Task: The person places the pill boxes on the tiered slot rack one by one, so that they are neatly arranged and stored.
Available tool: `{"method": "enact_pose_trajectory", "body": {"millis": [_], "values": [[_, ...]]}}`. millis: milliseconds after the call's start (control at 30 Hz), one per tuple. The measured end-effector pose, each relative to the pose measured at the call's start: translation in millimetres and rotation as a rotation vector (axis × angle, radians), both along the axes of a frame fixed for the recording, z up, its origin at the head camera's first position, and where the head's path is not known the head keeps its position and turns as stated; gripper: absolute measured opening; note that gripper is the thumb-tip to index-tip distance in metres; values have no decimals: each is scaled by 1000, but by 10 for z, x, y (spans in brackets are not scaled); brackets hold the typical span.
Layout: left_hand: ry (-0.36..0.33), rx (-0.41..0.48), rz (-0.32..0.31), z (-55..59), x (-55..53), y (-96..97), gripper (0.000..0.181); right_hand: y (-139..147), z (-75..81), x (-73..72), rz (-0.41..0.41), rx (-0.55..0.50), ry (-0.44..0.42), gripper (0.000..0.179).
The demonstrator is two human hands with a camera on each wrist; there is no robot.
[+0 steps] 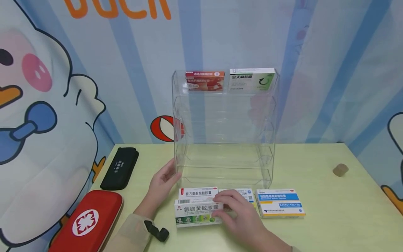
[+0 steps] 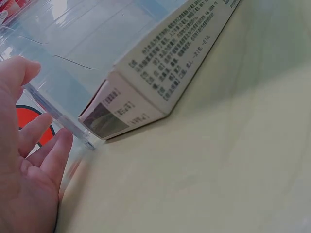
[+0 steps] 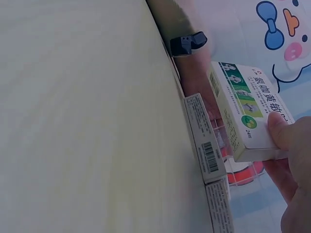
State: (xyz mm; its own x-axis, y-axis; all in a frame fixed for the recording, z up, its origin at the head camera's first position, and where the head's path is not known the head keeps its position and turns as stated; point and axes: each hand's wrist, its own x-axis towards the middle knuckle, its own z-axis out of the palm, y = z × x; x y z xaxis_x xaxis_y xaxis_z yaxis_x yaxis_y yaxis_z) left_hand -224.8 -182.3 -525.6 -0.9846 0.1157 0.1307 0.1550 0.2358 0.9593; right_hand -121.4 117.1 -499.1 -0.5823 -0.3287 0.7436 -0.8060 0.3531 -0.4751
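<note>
A white medicine box with a green picture strip (image 1: 198,215) is in my right hand (image 1: 240,217), which pinches its right end between thumb and fingers. In the right wrist view this box (image 3: 245,109) is tilted and raised over the table. My left hand (image 1: 162,185) rests at the lower left side of a clear plastic tiered rack (image 1: 225,168). Its thumb and fingers (image 2: 60,150) are spread about the panel edge. Behind the held box lie a white box with red marks (image 1: 198,192) and a partly hidden white-and-yellow box (image 1: 250,196).
A blue-and-white medicine box (image 1: 280,203) lies to the right. The rack's top tier holds a red box (image 1: 204,81) and a white-and-green box (image 1: 252,79). At left are a black case (image 1: 119,168) and a red case (image 1: 88,220); a small brown cylinder (image 1: 340,170) stands far right.
</note>
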Motion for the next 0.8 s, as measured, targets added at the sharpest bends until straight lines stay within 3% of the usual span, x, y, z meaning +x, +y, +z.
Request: {"method": "enact_pose_trajectory", "body": {"millis": [200, 367, 533, 800], "values": [[2, -11, 3, -10, 26, -12, 64, 70, 159, -104, 0, -59, 34, 35], [10, -13, -10, 5, 16, 2, 64, 187, 386, -264, -75, -55, 64, 41], [7, -19, -4, 25, 9, 14, 64, 288, 666, -502, -160, -30, 92, 35], [21, -12, -11, 6, -8, 6, 65, 332, 1175, -979, -229, -92, 147, 38]]}}
